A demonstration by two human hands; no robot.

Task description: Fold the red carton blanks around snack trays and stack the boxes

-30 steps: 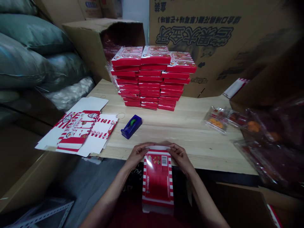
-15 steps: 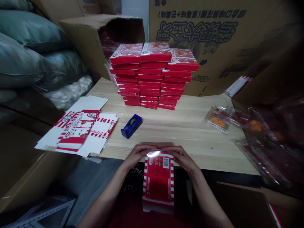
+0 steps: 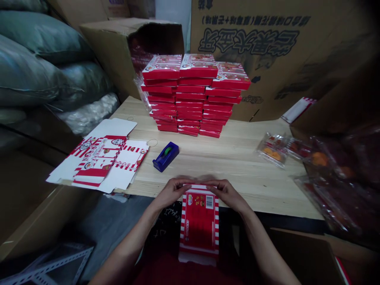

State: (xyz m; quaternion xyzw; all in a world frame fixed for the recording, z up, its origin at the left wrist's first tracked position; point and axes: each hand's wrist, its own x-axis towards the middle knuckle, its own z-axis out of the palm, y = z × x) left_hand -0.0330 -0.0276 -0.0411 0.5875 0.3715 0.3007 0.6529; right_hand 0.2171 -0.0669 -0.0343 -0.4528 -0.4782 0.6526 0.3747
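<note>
Red-and-white printed carton [image 3: 199, 225] is held at 6 o'clock, across the near edge of the wooden table [image 3: 237, 158], by the left hand [image 3: 170, 194] and right hand [image 3: 227, 194]. Fingers are pressed together over its top flap, but are blurred, so a pinch cannot be told. If the grip were loosened, the flap could spring back or the carton could be dropped.

Red paper box [image 3: 199, 223], flat, white-striped side borders, barcode and food pictures near the top, white flap at the lower end, upper end held between left hand [image 3: 170, 193] and right hand [image 3: 227, 194], just off the tabletop edge
</note>
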